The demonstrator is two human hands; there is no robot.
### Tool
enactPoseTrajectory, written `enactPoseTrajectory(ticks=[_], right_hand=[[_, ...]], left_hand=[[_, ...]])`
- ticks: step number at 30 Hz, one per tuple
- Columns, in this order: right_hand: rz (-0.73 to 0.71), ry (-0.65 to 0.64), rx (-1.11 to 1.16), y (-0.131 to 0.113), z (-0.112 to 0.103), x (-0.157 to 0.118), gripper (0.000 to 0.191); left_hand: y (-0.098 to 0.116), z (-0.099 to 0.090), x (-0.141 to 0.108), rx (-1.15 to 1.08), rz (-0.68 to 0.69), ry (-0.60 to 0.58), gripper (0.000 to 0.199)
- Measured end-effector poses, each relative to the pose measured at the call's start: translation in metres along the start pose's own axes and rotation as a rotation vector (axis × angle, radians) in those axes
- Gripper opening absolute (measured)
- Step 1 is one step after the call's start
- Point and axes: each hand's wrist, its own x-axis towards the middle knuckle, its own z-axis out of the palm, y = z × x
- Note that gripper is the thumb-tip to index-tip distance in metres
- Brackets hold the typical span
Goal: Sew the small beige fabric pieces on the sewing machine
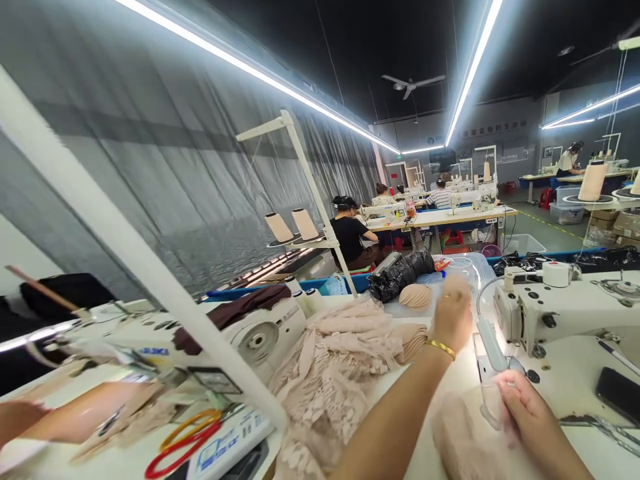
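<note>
My left hand (453,310), with a gold bracelet at its wrist, is raised beside the head of a white sewing machine (580,310). Motion smears its fingers, so whether they hold anything cannot be made out. Lower right, my right hand (523,403) is closed on a thin beige fabric piece (457,427), which hangs blurred over the table in front of the needle area. To the left lies a heap of beige lace fabric (330,360). A stack of folded beige pieces (414,340) and a rounded ribbed beige piece (415,295) sit behind my left hand.
A black phone (620,393) lies on the right of the machine bed. A white thread-stand post (165,267) crosses the left side. Beyond it are another machine (260,337), red-and-yellow-handled scissors (185,443) and a co-worker's arm (85,413). A black plastic bundle (403,275) lies behind.
</note>
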Motion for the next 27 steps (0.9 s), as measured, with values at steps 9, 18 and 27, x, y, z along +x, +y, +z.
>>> enactPoseTrajectory(ticks=[9, 18, 27], right_hand=[[0.057, 0.081, 0.16, -0.008, -0.006, -0.014, 0.059], [-0.053, 0.124, 0.141, -0.01, -0.016, -0.051, 0.076], [-0.333, -0.152, -0.419, -0.027, -0.012, -0.072, 0.041]], left_hand=[[-0.012, -0.084, -0.146, -0.422, -0.341, 0.08, 0.028], [0.001, -0.025, -0.184, -0.37, -0.287, -0.014, 0.01], [0.03, -0.077, -0.186, -0.326, 0.168, -0.302, 0.075]])
